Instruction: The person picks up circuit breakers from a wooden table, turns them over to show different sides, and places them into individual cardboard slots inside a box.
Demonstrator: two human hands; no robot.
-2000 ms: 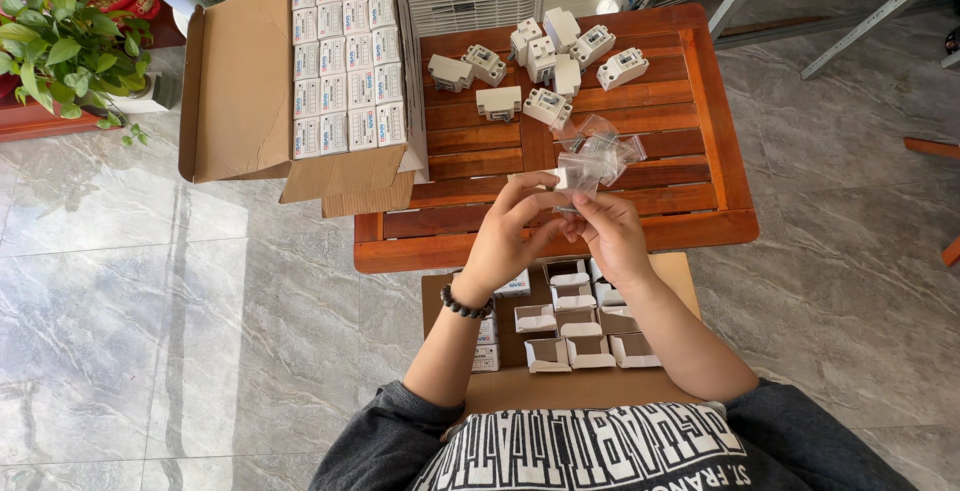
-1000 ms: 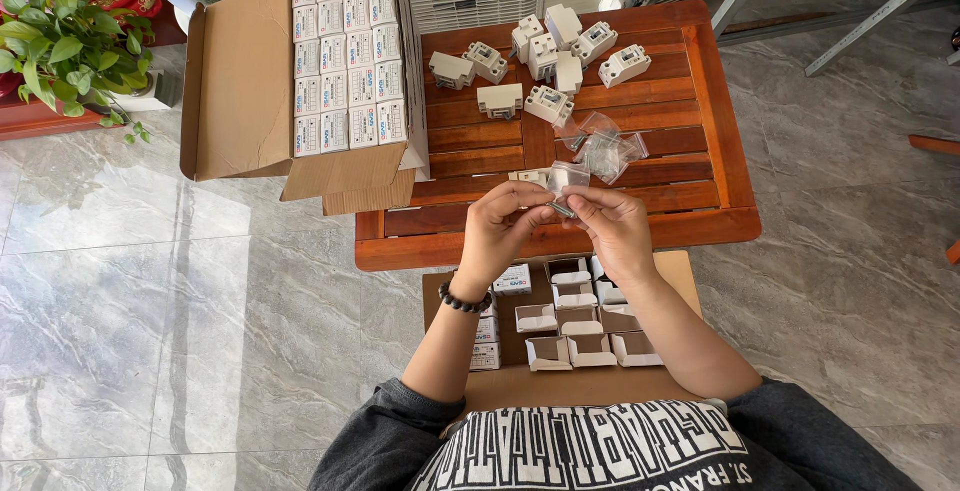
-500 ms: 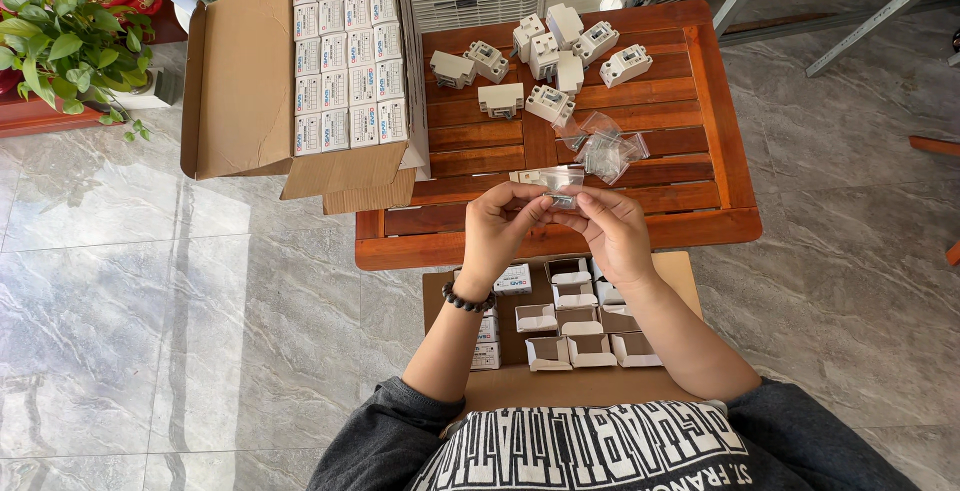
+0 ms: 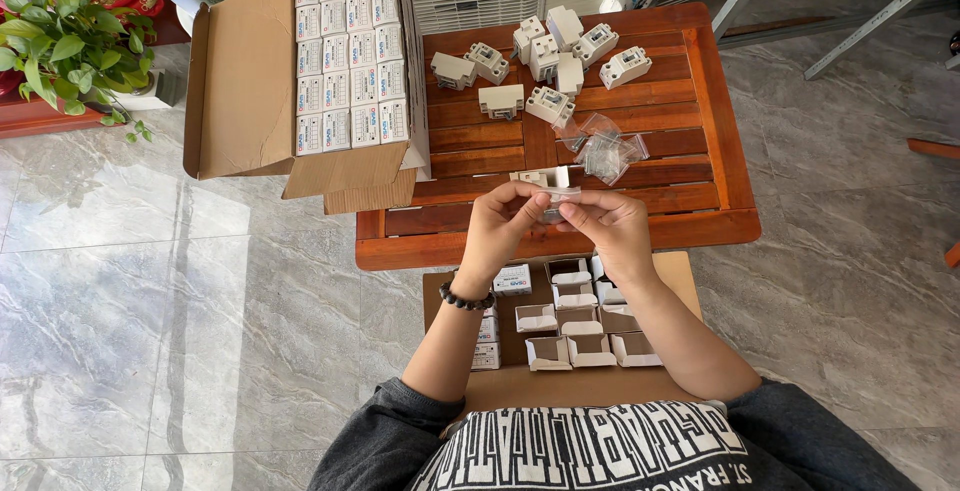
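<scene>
Left hand and right hand together pinch a small clear plastic bag above the wooden table, an open white carton just behind it.

One head-worn camera, looking steeply down from above.

It faces forward over the person's torso at the frame's bottom edge, with both hands near centre, the wooden table in the upper middle, and grey floor tiles filling the left and right sides.
</scene>
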